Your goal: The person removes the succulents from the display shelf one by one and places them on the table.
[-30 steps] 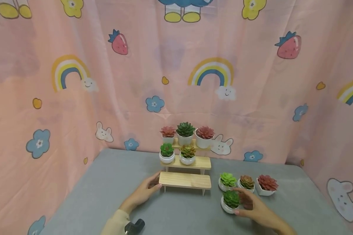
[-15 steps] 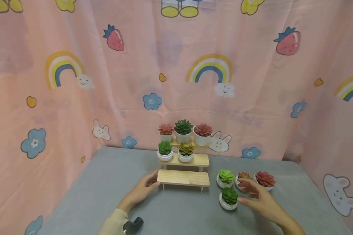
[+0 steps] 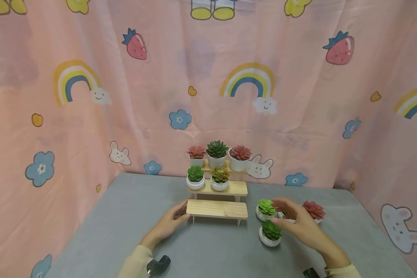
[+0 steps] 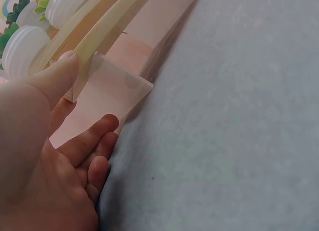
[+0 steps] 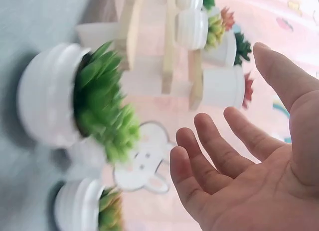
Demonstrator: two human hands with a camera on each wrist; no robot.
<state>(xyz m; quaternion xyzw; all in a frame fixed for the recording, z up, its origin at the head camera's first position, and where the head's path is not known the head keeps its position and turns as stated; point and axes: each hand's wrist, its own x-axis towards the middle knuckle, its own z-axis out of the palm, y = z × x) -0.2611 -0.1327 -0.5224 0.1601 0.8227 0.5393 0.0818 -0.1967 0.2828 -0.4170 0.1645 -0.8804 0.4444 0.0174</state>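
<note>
My left hand [image 3: 166, 225] pinches the left end of the lowest board of a tiered wooden stand [image 3: 217, 209] between thumb and index finger; in the left wrist view its other fingers lie by the clear leg [image 4: 107, 91]. My right hand [image 3: 300, 224] hovers over the pots on the right, fingers spread, holding nothing in the right wrist view. Nearest to it are a bright green succulent [image 3: 266, 207] and a darker green succulent [image 3: 271, 231] in white pots. An orange-brown succulent [image 5: 109, 213] is mostly hidden by that hand in the head view. A red succulent [image 3: 313, 210] stands behind.
Three potted succulents [image 3: 217, 150] stand on the top tier. The middle tier bears a green succulent [image 3: 195, 174] and a yellowish one [image 3: 220, 175]. A pink printed curtain [image 3: 153, 96] hangs behind the grey table [image 3: 125, 208].
My right hand has let go of the darker green succulent, drawn back to the right, then moved up and left over the bright green one. My left hand stays at the stand.
</note>
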